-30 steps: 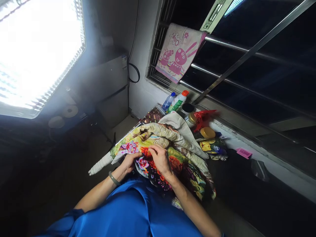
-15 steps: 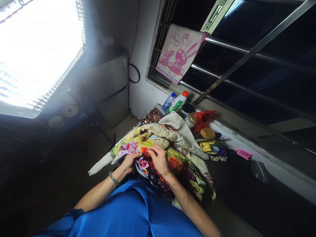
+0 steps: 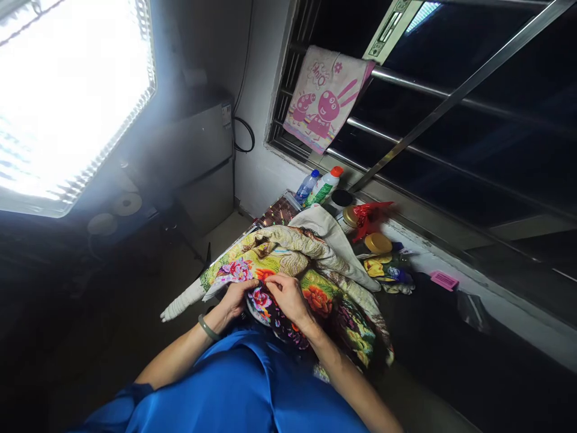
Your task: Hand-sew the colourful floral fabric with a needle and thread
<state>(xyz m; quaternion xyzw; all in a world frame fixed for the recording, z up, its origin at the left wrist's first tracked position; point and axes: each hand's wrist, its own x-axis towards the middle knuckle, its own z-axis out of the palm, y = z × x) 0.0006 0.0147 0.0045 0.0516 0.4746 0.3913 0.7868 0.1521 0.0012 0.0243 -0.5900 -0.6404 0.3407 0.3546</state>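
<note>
A large flowered embroidery cloth [image 3: 333, 300] lies bunched on my lap and over the table in front of me. My left hand [image 3: 237, 297], with a green bangle on the wrist, grips the cloth's near left edge with curled fingers. My right hand [image 3: 288, 296] rests on top of the cloth, its fingertips pinched together close to the left hand. Whatever the pinch holds is too small to make out.
Two plastic bottles [image 3: 320, 186], jars with yellow lids [image 3: 377, 242], a red wrapper [image 3: 372, 215] and a pink box [image 3: 444, 280] stand along the window ledge. A pink cartoon towel [image 3: 324, 96] hangs on the window bars. A bright lamp panel [image 3: 67, 90] glares at upper left.
My right hand has slid a little down and left across the cloth, closer to the left hand. The left hand has kept its hold.
</note>
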